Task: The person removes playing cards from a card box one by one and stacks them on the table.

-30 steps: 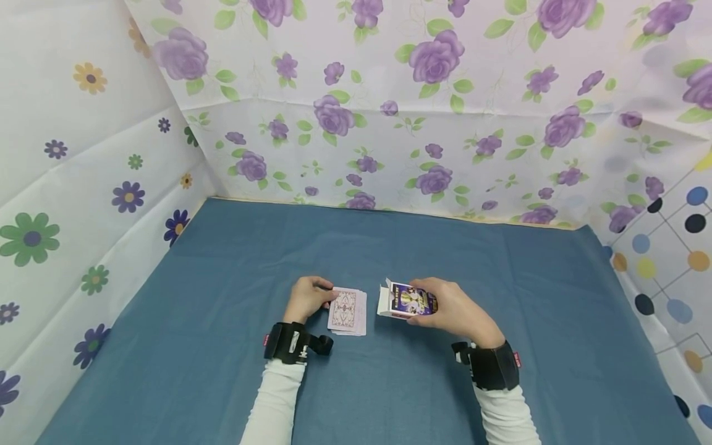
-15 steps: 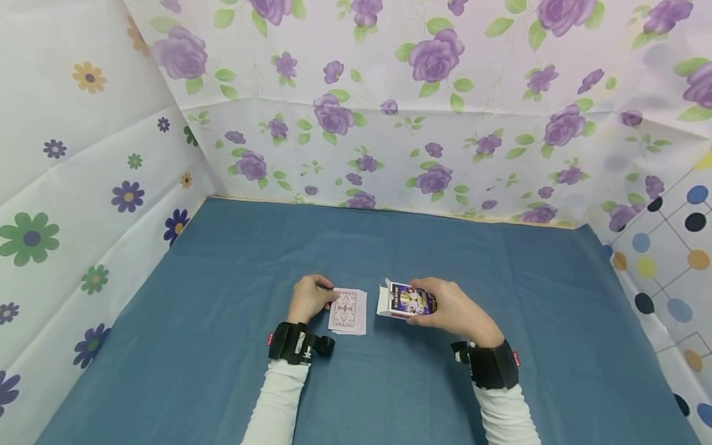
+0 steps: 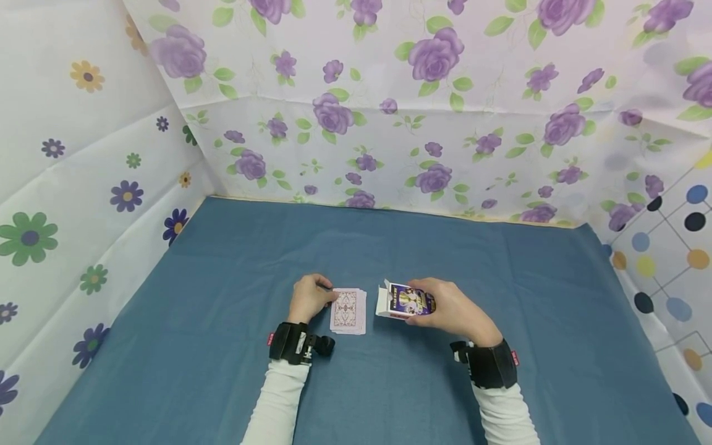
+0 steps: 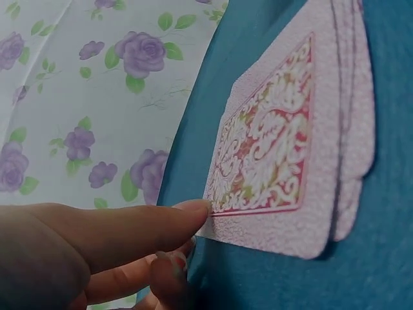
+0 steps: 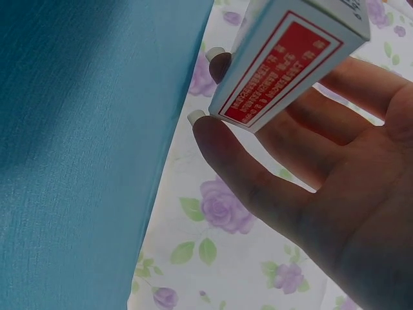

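A small stack of playing cards point(image 3: 347, 315) lies face down on the blue cloth, slightly fanned, with a red-and-white ornate back on top. My left hand point(image 3: 309, 298) is at the stack's upper left corner. In the left wrist view the thumb point(image 4: 187, 216) lies on the corner of the top card point(image 4: 264, 148), with curled fingers at and below its edge. My right hand point(image 3: 456, 312) holds a purple card box point(image 3: 408, 300) just right of the stack, its white end flap open towards the cards. The box's side panel point(image 5: 284, 71) shows red in the right wrist view; its inside is hidden.
Blue cloth point(image 3: 389, 247) covers the table. A flowered sheet point(image 3: 389, 142) hangs along the back, with patterned sheets at the left point(image 3: 83, 216) and right point(image 3: 662, 278) sides. Black straps with small cameras sit on both wrists.
The top card has slid slightly to the right, so the stack looks a little narrower. My left hand has shifted a little right and up; the right hand and box have barely moved.
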A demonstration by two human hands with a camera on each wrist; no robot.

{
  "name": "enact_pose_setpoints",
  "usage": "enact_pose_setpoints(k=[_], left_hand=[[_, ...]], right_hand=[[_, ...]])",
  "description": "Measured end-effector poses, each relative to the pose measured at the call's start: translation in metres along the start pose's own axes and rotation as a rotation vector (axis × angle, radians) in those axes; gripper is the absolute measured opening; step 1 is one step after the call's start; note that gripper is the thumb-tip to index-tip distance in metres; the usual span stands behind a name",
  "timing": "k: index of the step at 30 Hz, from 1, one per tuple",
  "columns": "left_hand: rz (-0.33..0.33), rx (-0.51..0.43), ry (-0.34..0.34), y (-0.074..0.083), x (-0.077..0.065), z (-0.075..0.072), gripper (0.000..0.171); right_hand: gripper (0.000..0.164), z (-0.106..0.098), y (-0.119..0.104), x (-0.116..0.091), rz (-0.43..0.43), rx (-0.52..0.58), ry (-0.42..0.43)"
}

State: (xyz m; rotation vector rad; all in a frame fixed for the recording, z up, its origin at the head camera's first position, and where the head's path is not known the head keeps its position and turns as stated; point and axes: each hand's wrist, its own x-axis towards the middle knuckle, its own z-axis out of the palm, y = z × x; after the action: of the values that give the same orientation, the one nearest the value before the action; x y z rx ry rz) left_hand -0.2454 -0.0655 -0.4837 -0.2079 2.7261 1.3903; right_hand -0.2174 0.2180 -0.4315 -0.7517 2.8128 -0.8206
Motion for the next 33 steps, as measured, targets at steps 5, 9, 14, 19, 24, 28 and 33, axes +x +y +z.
enact_pose_setpoints(k=[5,9,14,19,24,28,33], left_hand=[[0.082,0.006,-0.024,0.006,-0.003,-0.005,0.014],[0.193,-0.055,-0.103,0.017,-0.006,-0.010,0.016],[0.348,-0.171,-0.262,0.041,-0.019,-0.015,0.019],[0.465,-0.133,-0.395,0.056,-0.027,-0.005,0.019],[0.413,-0.091,-0.379,0.057,-0.030,0.012,0.015],[0.375,-0.081,-0.354,0.058,-0.033,0.017,0.020],[0.320,-0.106,-0.376,0.059,-0.033,0.020,0.022]], right_hand=[[0.062,0.000,0.000,0.000,-0.003,-0.001,0.005],[0.062,0.001,-0.001,0.000,-0.001,-0.002,0.006],[0.061,0.001,-0.001,0.001,-0.011,-0.002,0.006],[0.060,0.001,-0.003,0.000,-0.025,0.010,0.011],[0.062,0.001,-0.005,-0.001,-0.025,0.010,0.020],[0.062,0.000,-0.007,-0.002,-0.023,-0.004,0.023],[0.062,-0.001,-0.011,-0.002,-0.034,-0.009,0.029]])
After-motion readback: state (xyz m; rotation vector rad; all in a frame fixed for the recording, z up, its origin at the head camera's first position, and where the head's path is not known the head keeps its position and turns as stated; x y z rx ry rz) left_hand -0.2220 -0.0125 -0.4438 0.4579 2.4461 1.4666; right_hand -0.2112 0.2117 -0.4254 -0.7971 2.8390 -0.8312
